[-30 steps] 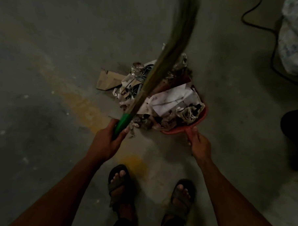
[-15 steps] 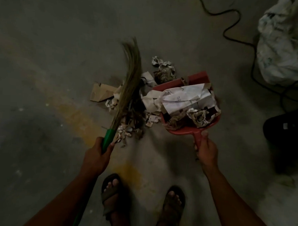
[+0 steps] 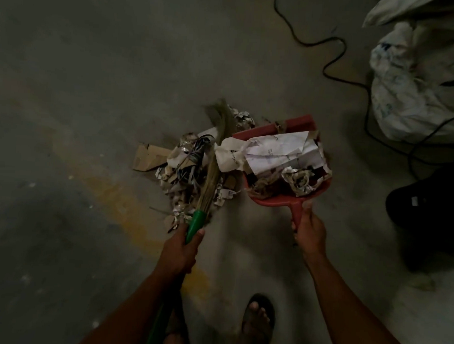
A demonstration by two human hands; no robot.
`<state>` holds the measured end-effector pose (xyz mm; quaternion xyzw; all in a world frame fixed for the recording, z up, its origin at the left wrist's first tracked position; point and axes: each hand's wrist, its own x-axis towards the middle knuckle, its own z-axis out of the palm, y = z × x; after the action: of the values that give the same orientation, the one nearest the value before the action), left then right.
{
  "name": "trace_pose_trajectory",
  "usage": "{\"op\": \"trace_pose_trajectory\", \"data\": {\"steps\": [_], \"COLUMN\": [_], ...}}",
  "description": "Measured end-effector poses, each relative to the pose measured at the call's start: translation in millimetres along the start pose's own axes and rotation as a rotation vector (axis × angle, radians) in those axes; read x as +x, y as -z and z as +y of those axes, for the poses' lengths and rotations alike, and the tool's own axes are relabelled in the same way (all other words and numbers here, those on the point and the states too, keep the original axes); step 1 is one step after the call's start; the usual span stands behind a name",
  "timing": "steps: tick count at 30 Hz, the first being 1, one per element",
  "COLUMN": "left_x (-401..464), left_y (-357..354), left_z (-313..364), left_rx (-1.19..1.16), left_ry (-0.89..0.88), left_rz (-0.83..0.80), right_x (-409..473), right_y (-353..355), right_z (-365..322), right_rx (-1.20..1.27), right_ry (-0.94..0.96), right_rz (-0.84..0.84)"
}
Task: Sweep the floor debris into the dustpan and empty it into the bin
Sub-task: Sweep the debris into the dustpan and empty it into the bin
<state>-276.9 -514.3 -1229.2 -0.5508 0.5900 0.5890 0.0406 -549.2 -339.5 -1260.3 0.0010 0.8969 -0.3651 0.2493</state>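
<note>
Cardboard scrap (image 3: 149,158) lies leftmost on the floor (image 3: 95,75), beside loose paper debris (image 3: 192,175). Left hand (image 3: 181,250), fingers curled round the green broom (image 3: 213,171) handle, lays the bristles over the pile, probably to push it rightward. Red dustpan (image 3: 274,198), already heaped with paper, sits just right. Right hand (image 3: 309,231) grips its handle, steadying it. White bag (image 3: 417,84) far right.

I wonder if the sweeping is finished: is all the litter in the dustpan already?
No, a pile of paper scraps and a cardboard piece lie on the floor left of the dustpan, by the broom.
</note>
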Motion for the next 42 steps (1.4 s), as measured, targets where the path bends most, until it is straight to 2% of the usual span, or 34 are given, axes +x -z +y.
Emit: {"op": "trace_pose_trajectory", "data": {"steps": [4,7,17,31,37,42], "left_x": [-14.5,-14.6,-22.2,-24.0,-30.1,-25.3], "left_y": [-5.7,-4.3,10.6,12.7,20.9,23.7], "left_z": [8.4,4.5,1.0,1.8,-1.3,7.6], "left_rx": [-0.179,-0.167,0.148,0.591,0.523,0.404], "left_ry": [-0.016,-0.020,-0.165,-0.402,-0.451,-0.410], "left_rz": [-0.041,-0.025,0.176,0.225,0.210,0.256], "right_x": [-4.4,-6.5,-14.2,-25.1,-23.7,-26.7], "right_y": [-4.7,-9.3,-33.7,-61.2,-62.3,-51.4], "right_z": [-2.2,-5.2,-1.4,-16.4,-18.8,-21.4], "right_rx": [-0.041,-0.011,-0.027,-0.035,0.003,0.037], "right_ry": [-0.023,-0.042,0.004,-0.026,-0.051,-0.076], "right_rz": [-0.027,-0.032,-0.005,-0.144,-0.164,-0.199]}}
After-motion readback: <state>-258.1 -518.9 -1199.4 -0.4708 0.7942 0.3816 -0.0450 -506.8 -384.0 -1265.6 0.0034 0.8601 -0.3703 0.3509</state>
